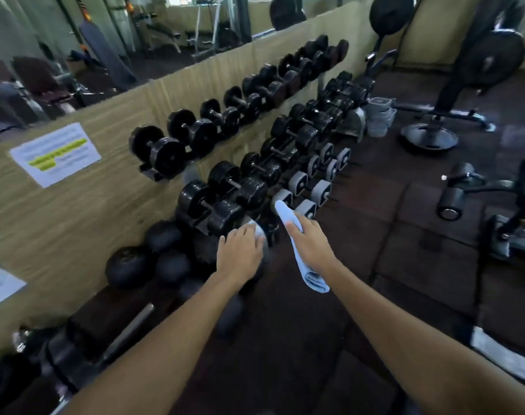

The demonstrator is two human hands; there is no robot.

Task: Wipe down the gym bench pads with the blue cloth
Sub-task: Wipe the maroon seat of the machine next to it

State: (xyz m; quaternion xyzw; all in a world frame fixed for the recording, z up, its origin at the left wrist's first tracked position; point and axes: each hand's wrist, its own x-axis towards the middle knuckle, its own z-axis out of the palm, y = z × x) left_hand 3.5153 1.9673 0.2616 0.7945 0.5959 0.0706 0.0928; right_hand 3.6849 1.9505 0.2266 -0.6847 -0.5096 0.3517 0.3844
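A light blue cloth (304,266) is stretched between my two hands, in front of the low end of a dumbbell rack (225,190). My right hand (310,241) grips its middle. One end sticks up past my fingers and a rolled end hangs below my wrist. My left hand (240,254) holds another corner of the cloth at its fingertips, close to the nearest black dumbbell (213,208). A bench with black roller pads (453,199) stands at the right edge, apart from both hands.
Two tiers of black dumbbells run along the tan wall (75,205), with grey ones (321,190) on the floor row. Black medicine balls (129,266) lie at lower left. A barbell (126,336) lies by the wall. Dark rubber floor tiles (375,235) spread to the right.
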